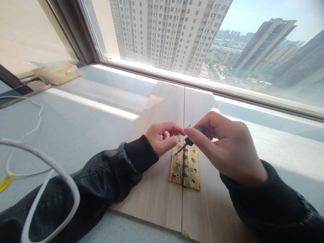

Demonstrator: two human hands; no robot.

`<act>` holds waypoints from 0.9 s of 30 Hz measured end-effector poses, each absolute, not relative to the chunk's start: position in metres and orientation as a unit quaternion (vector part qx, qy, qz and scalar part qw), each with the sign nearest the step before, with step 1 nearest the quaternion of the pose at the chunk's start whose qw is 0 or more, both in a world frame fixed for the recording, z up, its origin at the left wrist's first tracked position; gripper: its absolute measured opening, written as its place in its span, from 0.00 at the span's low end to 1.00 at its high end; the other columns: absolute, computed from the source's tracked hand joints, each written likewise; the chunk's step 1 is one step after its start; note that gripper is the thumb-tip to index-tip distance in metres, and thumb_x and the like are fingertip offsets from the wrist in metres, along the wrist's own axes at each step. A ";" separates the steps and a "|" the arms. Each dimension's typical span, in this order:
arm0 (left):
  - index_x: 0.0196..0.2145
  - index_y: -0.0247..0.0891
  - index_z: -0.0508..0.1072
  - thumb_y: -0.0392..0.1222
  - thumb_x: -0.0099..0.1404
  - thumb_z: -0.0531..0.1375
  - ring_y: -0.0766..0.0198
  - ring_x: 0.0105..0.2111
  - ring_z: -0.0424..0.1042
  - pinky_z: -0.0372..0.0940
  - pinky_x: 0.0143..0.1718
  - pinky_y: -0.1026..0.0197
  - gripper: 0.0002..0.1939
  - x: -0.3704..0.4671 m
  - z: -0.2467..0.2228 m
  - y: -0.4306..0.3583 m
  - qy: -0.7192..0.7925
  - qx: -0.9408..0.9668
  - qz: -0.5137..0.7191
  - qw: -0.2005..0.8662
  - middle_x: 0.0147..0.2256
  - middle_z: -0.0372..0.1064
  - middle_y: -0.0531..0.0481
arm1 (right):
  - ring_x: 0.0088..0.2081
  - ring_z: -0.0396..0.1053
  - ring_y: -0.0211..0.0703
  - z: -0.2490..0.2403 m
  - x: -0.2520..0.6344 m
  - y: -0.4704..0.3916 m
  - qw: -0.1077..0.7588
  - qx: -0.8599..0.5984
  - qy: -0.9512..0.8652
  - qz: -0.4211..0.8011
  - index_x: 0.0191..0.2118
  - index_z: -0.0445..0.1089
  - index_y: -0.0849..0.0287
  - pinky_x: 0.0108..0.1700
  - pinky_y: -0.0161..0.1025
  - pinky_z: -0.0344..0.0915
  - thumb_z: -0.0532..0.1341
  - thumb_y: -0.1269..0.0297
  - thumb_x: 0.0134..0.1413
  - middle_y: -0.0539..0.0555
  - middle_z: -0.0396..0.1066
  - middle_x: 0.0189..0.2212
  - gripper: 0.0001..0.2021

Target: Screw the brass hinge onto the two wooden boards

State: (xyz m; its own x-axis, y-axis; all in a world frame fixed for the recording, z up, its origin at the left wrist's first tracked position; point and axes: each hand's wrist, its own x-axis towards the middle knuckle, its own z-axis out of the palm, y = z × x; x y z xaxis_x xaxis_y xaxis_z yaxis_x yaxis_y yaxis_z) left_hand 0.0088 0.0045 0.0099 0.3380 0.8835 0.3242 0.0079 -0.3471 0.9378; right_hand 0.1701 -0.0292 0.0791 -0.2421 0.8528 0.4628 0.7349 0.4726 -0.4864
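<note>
A worn brass hinge (185, 168) lies open across the seam between two pale wooden boards (157, 195). My right hand (225, 145) grips the dark handle of a small screwdriver (188, 141), whose tip points down and left onto a screw in the hinge's left leaf. Several screw heads show in that leaf, while the right leaf has holes. My left hand (165, 136) is just above and left of the hinge, its fingers curved and apart, with the fingertips close to the screwdriver. Nothing is visible between them.
White cables (54, 168) loop over the speckled white sill (101, 125) at the left, one crossing in front of my left sleeve. A soft yellowish packet (58, 73) sits at the back left. The window frame (253, 99) runs behind the boards, with tall buildings outside.
</note>
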 end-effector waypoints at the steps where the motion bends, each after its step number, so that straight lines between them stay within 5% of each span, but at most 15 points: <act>1: 0.29 0.35 0.75 0.37 0.52 0.58 0.71 0.20 0.57 0.53 0.21 0.67 0.08 0.009 0.011 0.004 0.326 0.672 0.471 0.468 0.21 0.65 0.55 | 0.19 0.65 0.37 0.079 0.170 -0.029 0.349 -0.507 -0.783 0.081 0.24 0.64 0.58 0.21 0.36 0.58 0.61 0.53 0.54 0.50 0.69 0.18 0.15; 9: 0.29 0.35 0.73 0.34 0.51 0.57 0.69 0.25 0.60 0.55 0.25 0.65 0.07 0.008 0.013 0.002 0.291 0.687 0.474 0.468 0.23 0.65 0.55 | 0.18 0.63 0.35 0.076 0.170 -0.029 0.361 -0.505 -0.782 0.060 0.24 0.64 0.58 0.20 0.34 0.57 0.63 0.52 0.52 0.49 0.67 0.17 0.16; 14: 0.34 0.36 0.71 0.36 0.49 0.63 0.68 0.27 0.63 0.59 0.28 0.63 0.13 0.010 0.012 0.001 0.266 0.711 0.497 0.420 0.26 0.68 0.54 | 0.15 0.53 0.31 0.076 0.167 -0.029 0.368 -0.509 -0.778 -0.012 0.20 0.61 0.57 0.19 0.34 0.53 0.65 0.51 0.49 0.45 0.60 0.12 0.19; 21: 0.26 0.35 0.72 0.43 0.51 0.68 0.68 0.23 0.65 0.62 0.26 0.63 0.11 0.013 0.022 -0.003 0.301 0.710 0.555 0.313 0.23 0.70 0.51 | 0.16 0.51 0.32 0.073 0.161 -0.028 0.394 -0.516 -0.761 -0.013 0.18 0.58 0.57 0.18 0.35 0.50 0.67 0.47 0.45 0.45 0.59 0.12 0.22; 27: 0.28 0.35 0.74 0.36 0.53 0.63 0.68 0.24 0.65 0.61 0.27 0.63 0.02 0.012 0.020 -0.005 0.295 0.716 0.542 0.327 0.23 0.70 0.52 | 0.22 0.64 0.34 0.077 0.165 -0.027 0.392 -0.463 -0.777 0.168 0.41 0.70 0.59 0.24 0.34 0.61 0.60 0.60 0.56 0.46 0.66 0.20 0.10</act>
